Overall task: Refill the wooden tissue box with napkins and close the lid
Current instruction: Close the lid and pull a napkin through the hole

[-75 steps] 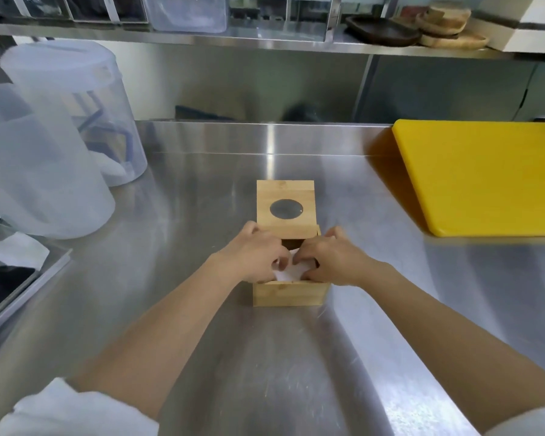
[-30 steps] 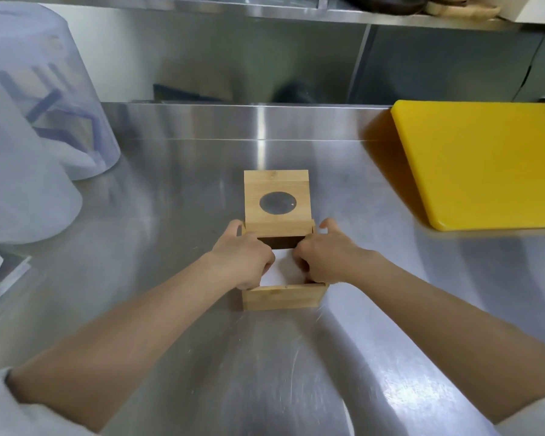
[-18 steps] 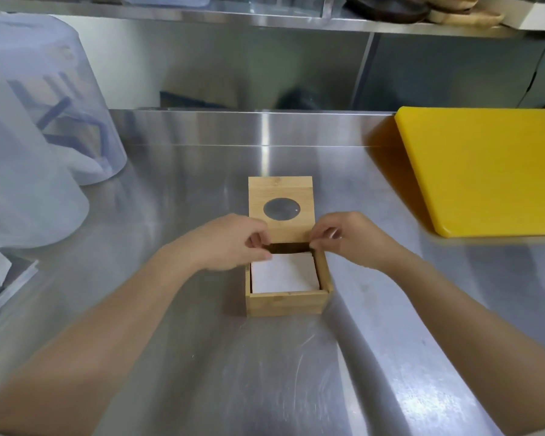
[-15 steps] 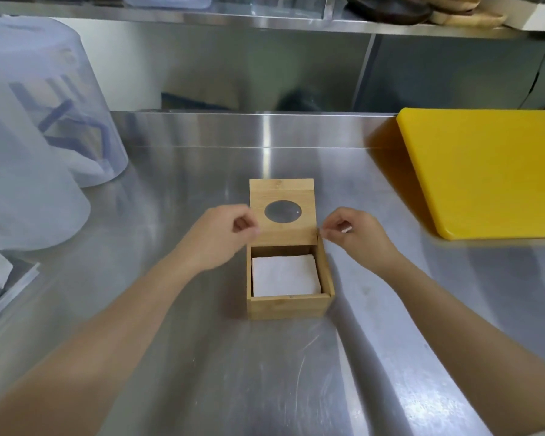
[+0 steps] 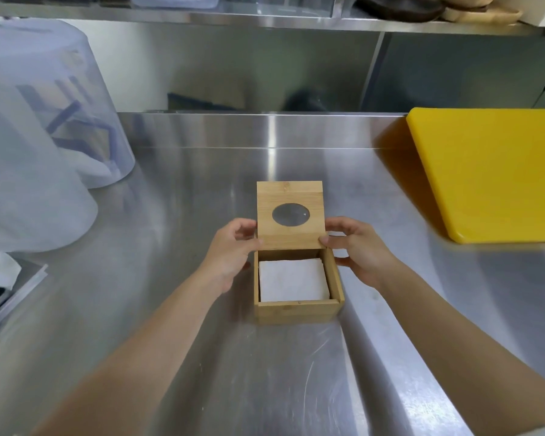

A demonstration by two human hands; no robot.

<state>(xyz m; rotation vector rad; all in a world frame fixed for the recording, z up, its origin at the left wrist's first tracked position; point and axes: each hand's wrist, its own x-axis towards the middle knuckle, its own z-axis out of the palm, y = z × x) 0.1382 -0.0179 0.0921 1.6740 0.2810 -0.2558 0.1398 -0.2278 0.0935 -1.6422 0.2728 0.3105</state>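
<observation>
A wooden tissue box [image 5: 298, 305] is seen at the middle of the steel counter [image 5: 264, 388], square to the camera. A flat white stack of napkins [image 5: 293, 280] is held inside it, lying below the rim. The lid [image 5: 290, 215] (with an oval hole in its middle) is raised at the box's 12 o'clock edge and is not closed; whether it is hinged there cannot be told.

The lid's edge at 9 o'clock is pinched by the left hand [image 5: 233, 254], thumb on the near face and fingers curled behind it. The edge at 3 o'clock is gripped in the same way by the right hand [image 5: 357, 251], whose lower fingers are spread beside the box wall. Both hands are thus partly closed around the lid alone.

A yellow cutting board [image 5: 491, 174] is laid at 2 o'clock from the box, well apart. Two translucent plastic containers [image 5: 44, 146] are stood at 10 o'clock, one in front of the other. A shelf [image 5: 264, 17] is fixed above the counter at 12 o'clock.
</observation>
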